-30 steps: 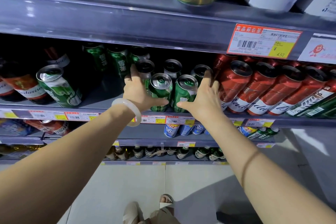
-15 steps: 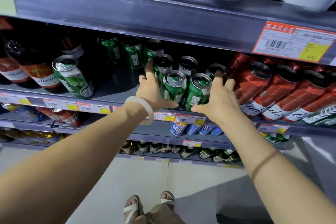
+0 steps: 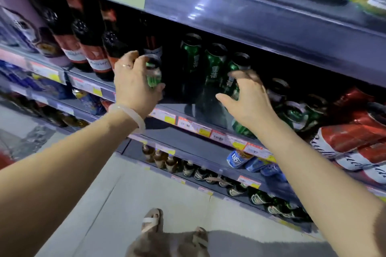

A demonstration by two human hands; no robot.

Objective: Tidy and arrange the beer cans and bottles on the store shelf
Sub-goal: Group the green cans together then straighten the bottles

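Both hands have left the grouped cans and shifted left.
Left hand (image 3: 133, 83) grips the stray green can (image 3: 153, 73) beside the bottles (image 3: 92, 48); right hand (image 3: 248, 98), fingers spread, touches the far green row (image 3: 215, 64). Regrouping remains unfinished.

Left hand (image 3: 135, 83) grips a lone green can (image 3: 154, 73) beside the brown bottles (image 3: 94, 48). Right hand (image 3: 248, 98), fingers curled, apparently touches a green can row (image 3: 215, 64); blur obscures contact.

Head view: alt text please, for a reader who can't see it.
The left hand grips a lone green beer can on a store shelf, while the right hand reaches toward a row of green cans; the frame is motion-blurred.
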